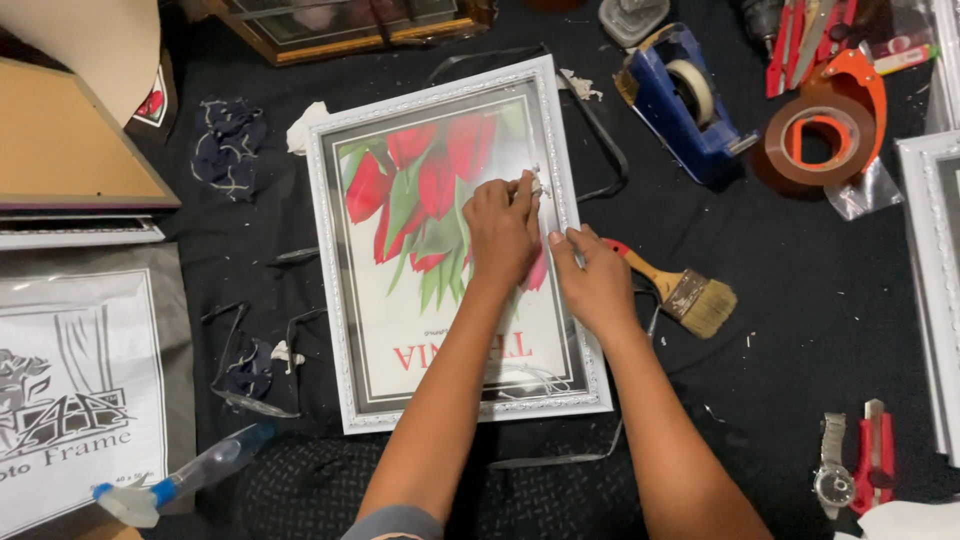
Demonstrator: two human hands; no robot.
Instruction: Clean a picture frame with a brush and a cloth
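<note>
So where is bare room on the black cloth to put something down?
Bare cloth lies below the wooden paintbrush, left of the wristwatch. A smaller patch sits between the blue tape dispenser and paintbrush. The top right, around the orange tape roll, is crowded.

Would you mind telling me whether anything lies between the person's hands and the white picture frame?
Nothing visible does. The left hand already rests on the glass of the white picture frame, and the right hand lies on its right edge. The paintbrush lies beside the frame, out of the way.

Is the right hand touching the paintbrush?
Apart. The head view shows the right hand resting on the white frame's right edge, with dark cloth visible between its knuckles and the paintbrush handle.
</note>
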